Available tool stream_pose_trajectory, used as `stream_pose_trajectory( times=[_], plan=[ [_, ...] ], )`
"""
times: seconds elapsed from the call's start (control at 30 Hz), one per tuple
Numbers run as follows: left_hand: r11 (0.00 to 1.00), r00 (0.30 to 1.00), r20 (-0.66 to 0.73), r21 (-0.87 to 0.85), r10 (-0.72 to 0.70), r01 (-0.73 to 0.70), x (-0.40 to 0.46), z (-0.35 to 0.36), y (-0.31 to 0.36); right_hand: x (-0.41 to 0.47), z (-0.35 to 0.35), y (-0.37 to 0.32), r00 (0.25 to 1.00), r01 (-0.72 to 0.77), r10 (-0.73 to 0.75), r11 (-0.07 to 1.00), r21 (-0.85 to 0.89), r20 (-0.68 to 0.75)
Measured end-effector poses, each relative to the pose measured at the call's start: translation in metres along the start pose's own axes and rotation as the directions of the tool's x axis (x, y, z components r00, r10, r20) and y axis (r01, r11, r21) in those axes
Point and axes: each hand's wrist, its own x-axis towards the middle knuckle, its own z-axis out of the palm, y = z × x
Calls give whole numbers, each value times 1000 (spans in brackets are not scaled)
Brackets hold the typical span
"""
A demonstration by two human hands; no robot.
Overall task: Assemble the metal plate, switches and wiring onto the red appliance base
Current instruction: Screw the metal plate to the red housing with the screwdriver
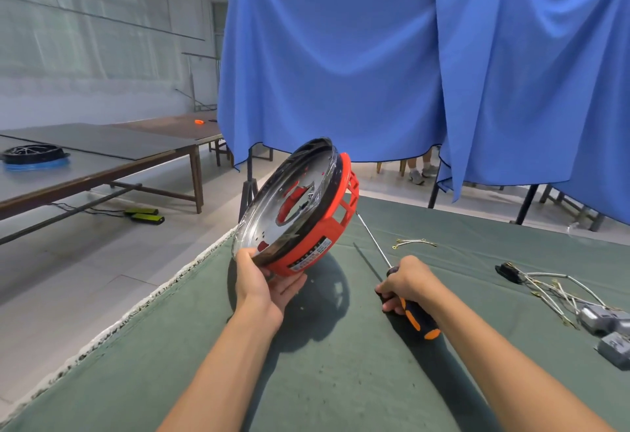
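My left hand (pixel 264 283) grips the lower rim of the round red appliance base (pixel 335 218) and holds it tilted up on edge above the green table cloth. A shiny metal plate (pixel 272 217) with a central hole sits in the base, facing left. My right hand (pixel 407 283) is wrapped round the black and orange handle of a long screwdriver (pixel 414 315); its thin shaft points up toward the red base. A black switch (pixel 509 272) with a bundle of wires (pixel 552 290) lies to the right, with grey switch blocks (pixel 600 321) beside it. A short loose wire (pixel 414 243) lies further back.
The green cloth table (pixel 306 380) has its frayed left edge running diagonally. A blue curtain (pixel 375 56) hangs behind it, with a person's feet below. At the left stands a long wooden table (pixel 102 155) with another black round part (pixel 34 153) on it.
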Motion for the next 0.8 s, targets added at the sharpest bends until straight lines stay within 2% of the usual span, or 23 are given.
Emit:
stream_pose_trajectory(
  times=[0.07,0.13,0.23,0.33,0.43,0.57,0.63,0.67,0.73,0.8],
  plan=[
    [1000,1000,0,19,9,-9,-2,-3,1,-7,2,2,1000,16,-18,996,-85,-14],
    [999,1000,-1,34,20,-20,-6,-6,2,-17,2,7,1000,18,-18,996,-89,-5],
    [995,998,-16,84,60,-59,-11,-7,4,-33,-8,24,1000,4,-2,993,118,-12],
    [948,982,-1,258,190,-183,-11,-4,11,-48,-36,41,994,29,6,949,314,-107],
    [890,962,14,377,271,-257,-12,-4,14,-67,-71,48,971,128,-23,891,435,-239],
    [771,955,95,570,280,-283,-13,-5,14,-95,-105,43,917,286,-75,807,516,-392],
    [717,975,181,662,131,-219,-15,0,16,-111,-111,35,904,340,-125,791,509,-410],
    [682,974,225,716,-25,-148,-16,2,16,-119,-112,30,902,357,-152,790,498,-405],
    [556,896,266,831,-356,-26,-21,12,14,-134,-111,18,903,376,-204,802,464,-378],
    [421,808,280,906,-519,-44,-27,23,10,-146,-106,7,909,380,-249,826,417,-334]
  ],
)
